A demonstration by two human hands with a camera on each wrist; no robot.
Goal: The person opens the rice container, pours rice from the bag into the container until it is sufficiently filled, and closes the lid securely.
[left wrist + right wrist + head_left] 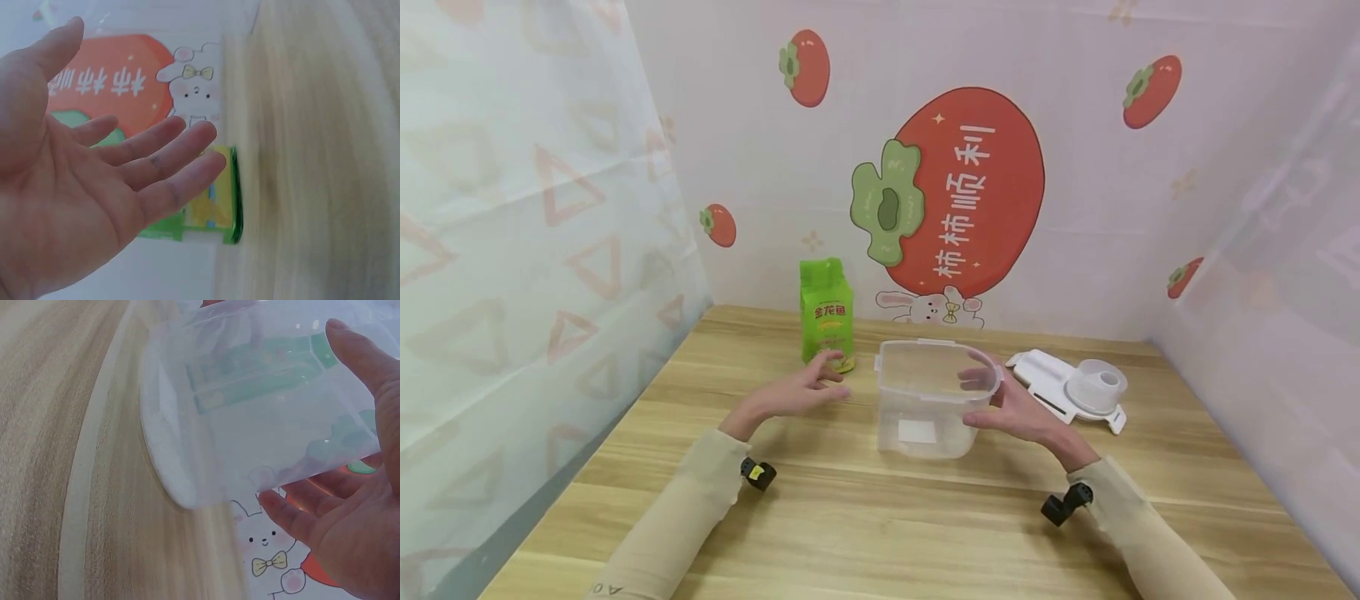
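Note:
A clear plastic container (925, 421), its top uncovered, stands near the middle of the wooden table. My right hand (1011, 408) holds it at its right side, with the thumb along the near wall and the fingers round the far side, showing through the plastic. The right wrist view has the container (250, 406) between thumb and fingers. To the left, my left hand (805, 390) is empty, fingers loosely spread, in front of a green packet (827, 321) with red characters. In the left wrist view the left hand's palm (87, 200) partly hides that packet.
A white lid (1048, 383) with a round clear cup (1097, 387) on it lies to the right of the container, behind my right wrist. A patterned cloth wall (760, 167) rises at the table's back edge, with more cloth on both sides.

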